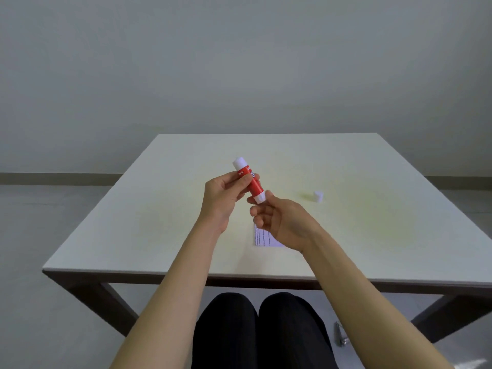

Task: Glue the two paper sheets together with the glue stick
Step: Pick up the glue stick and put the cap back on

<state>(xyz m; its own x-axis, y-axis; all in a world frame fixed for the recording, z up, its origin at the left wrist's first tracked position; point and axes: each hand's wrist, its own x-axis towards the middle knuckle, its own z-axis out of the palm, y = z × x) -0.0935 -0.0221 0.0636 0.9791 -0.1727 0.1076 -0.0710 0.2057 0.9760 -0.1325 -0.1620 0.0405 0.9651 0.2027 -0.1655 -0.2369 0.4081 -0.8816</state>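
Note:
A red glue stick (254, 183) with white ends is held tilted above the table, its white top pointing up and away. My left hand (225, 194) grips its red body. My right hand (277, 218) pinches the white bottom end between thumb and fingers. A white cap (318, 196) lies on the table to the right, apart from the stick. A small white paper sheet with printed lines (263, 239) rests on the table under my right hand, partly hidden by it. I cannot tell whether it is one sheet or two.
The pale table (159, 222) reaches to a plain wall. Its front edge runs just above my knees in dark trousers. A small metal object (340, 335) lies on the floor at the lower right.

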